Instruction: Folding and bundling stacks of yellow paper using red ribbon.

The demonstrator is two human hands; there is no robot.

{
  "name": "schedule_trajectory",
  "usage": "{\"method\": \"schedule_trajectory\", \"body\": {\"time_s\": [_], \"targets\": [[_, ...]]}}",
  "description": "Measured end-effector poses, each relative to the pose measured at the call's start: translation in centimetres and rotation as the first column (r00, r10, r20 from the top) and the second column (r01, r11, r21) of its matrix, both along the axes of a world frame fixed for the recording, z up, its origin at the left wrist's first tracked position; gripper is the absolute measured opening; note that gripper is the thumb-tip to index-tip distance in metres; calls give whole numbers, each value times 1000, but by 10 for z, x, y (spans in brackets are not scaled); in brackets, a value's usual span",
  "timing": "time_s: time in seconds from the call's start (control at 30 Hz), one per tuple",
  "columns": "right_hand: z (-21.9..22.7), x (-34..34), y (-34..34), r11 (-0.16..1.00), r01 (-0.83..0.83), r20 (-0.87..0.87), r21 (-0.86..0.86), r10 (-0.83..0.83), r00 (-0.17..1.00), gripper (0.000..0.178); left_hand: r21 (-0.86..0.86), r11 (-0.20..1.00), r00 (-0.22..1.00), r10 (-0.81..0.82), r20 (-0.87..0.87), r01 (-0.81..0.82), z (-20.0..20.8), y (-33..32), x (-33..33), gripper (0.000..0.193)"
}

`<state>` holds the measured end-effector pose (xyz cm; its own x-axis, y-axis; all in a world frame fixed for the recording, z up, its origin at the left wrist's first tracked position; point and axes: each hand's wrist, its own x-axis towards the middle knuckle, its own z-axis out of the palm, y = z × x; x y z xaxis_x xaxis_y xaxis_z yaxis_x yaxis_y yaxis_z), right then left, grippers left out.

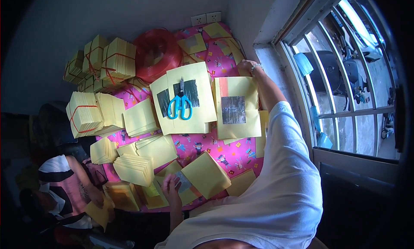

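My right arm stretches to the far right of the pink patterned cloth (215,61), near the wall. My right hand (246,68) is closed there beside yellow paper sheets; what lies within its fingers, if anything, is hidden. Close to my body, my left hand (172,189) is raised with loosely curled fingers apart and nothing seen in them. Beside it lie a yellow sheet with a silvery patch (184,183) and a stack of yellow paper (207,175). Blue-handled scissors (180,105) rest on a larger yellow stack (189,124). Right of that lies another stack with a dark silvery square (233,110).
Bundles of yellow paper tied with red string (118,59) stand at the back left, beside a red roll of plastic twine (158,55). Several loose stacks (140,117) cover the left side. Another person (77,184) holds yellow paper at the lower left. A barred window (345,85) bounds the right.
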<state>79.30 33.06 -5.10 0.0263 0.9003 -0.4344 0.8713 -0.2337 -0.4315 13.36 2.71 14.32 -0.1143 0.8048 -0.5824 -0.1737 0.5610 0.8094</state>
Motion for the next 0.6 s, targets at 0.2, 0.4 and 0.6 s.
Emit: {"method": "schedule_trajectory", "body": {"time_s": [0.2, 0.4, 0.6], "targets": [[60, -99, 13, 952, 97, -26, 290, -94, 995, 29, -18, 999, 994, 39, -100, -41, 6, -7, -4, 24], [61, -73, 11, 891, 447, -63, 81, -443, 894, 30, -6, 999, 996, 35, -78, -35, -4, -9, -10, 25], [65, -77, 12, 902, 431, -76, 8, -429, 900, 42, 18, 998, 993, 58, -100, -56, -4, -8, -12, 26]]}}
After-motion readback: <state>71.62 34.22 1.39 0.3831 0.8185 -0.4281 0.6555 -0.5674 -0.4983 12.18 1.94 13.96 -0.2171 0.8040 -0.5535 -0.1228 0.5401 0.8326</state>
